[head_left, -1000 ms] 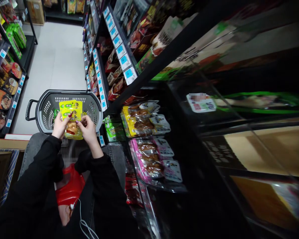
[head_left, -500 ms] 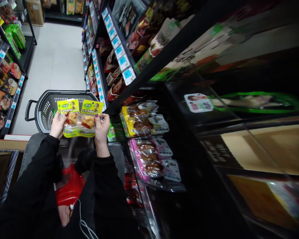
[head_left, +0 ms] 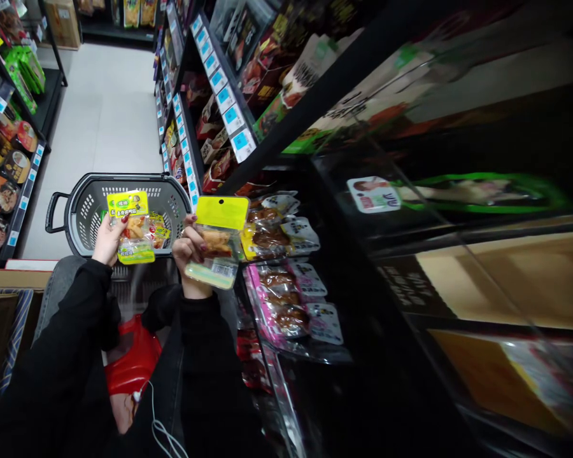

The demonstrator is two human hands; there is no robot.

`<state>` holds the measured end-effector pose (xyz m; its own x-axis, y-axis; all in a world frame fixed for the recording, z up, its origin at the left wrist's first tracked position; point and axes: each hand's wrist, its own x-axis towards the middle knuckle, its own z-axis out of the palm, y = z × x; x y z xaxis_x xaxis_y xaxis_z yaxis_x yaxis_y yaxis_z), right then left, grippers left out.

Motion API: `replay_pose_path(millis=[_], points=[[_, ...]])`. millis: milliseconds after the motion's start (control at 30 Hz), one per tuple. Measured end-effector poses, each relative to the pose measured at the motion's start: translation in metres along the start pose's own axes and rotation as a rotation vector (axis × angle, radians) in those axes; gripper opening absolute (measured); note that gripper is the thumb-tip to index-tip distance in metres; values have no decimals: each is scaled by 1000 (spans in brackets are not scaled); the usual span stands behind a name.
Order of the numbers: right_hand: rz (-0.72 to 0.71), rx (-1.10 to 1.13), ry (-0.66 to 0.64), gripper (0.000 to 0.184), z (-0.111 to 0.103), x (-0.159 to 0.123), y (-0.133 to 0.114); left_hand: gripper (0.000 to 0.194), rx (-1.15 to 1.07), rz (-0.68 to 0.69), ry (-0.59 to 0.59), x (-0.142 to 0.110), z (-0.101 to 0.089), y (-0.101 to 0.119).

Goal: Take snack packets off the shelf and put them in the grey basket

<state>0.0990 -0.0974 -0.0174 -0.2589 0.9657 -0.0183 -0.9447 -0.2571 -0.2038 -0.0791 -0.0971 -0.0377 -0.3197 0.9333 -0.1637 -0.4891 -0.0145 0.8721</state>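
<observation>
Over the near left part of a grey shopping basket (head_left: 84, 191), my left hand (head_left: 107, 242) grips yellow-topped snack packets (head_left: 134, 228) with clear middles; their edges overlap, so more than one seems held. My right hand (head_left: 189, 247), past the basket's right rim, is closed on a single snack packet (head_left: 218, 245). That one is turned over, its plain yellow top with a hang hole and a barcode facing me. Between the hands, other yellow and red packets (head_left: 158, 230) lie inside the basket.
Beside my right hand, yellow packs (head_left: 267, 240) and pink packs (head_left: 281, 299) lie on the dark shelf. Shelves with blue price tags (head_left: 224, 95) line the aisle floor (head_left: 102, 108). A red object (head_left: 134, 356) and a white cable (head_left: 157, 423) are near my legs.
My hands have parted. The right hand has moved its packet rightward and flipped it to show the back, while the left keeps its packets in place. Packets in the basket have come into view.
</observation>
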Motion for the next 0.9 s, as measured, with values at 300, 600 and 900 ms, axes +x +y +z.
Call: replay_pose_path(millis=[300, 600, 900], points=[[48, 287, -24, 21, 0, 2, -3, 63, -10, -7, 17, -1, 2, 1], [-24, 63, 44, 19, -2, 2, -3, 61, 1, -8, 16, -1, 2, 2], [-65, -736, 120, 19, -8, 8, -24, 51, -11, -10, 37, 0, 2, 3]])
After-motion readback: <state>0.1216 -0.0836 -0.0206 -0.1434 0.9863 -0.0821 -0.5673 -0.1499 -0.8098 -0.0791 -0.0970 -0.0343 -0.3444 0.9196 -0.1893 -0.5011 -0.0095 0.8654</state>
